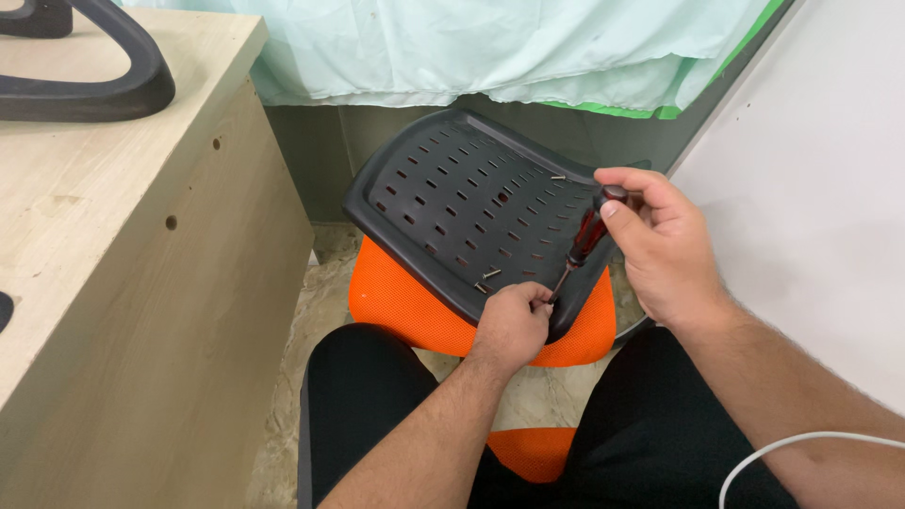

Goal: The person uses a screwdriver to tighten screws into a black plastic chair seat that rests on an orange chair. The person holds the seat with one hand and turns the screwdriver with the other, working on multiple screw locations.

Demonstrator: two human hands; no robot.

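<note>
Knees in black trousers (377, 415) sit lowest in the shot, a white cable (801, 443) crossing the right forearm. Between the knees: orange seat cushion (405, 306), with a black slotted plastic panel (452, 198) lying tilted on top of it.

Room to move is tight. Wooden cabinet (141, 283) closes off the left, just beside the left knee. White wall (820, 188) closes the right, near the right hand. Pale green cloth (471, 47) hangs behind the panel. Open floor shows only as a narrow strip between cabinet and cushion.

Left hand (514, 320) is curled at the panel's near edge, fingertips pinched narrow around the screwdriver's tip; can't tell if a screw is under them. Left forearm comes up from between the knees.

Right hand (660, 240) is closed on the top of a red-handled screwdriver (586, 236), thumb on the cap, wrist raised. Screwdriver leans, tip down to the panel's near edge.

Loose screws (488, 275) lie on the panel just beside the left hand, one more (558, 176) near the far edge.

Black armrest piece (85, 75) rests on the cabinet top, well apart.
</note>
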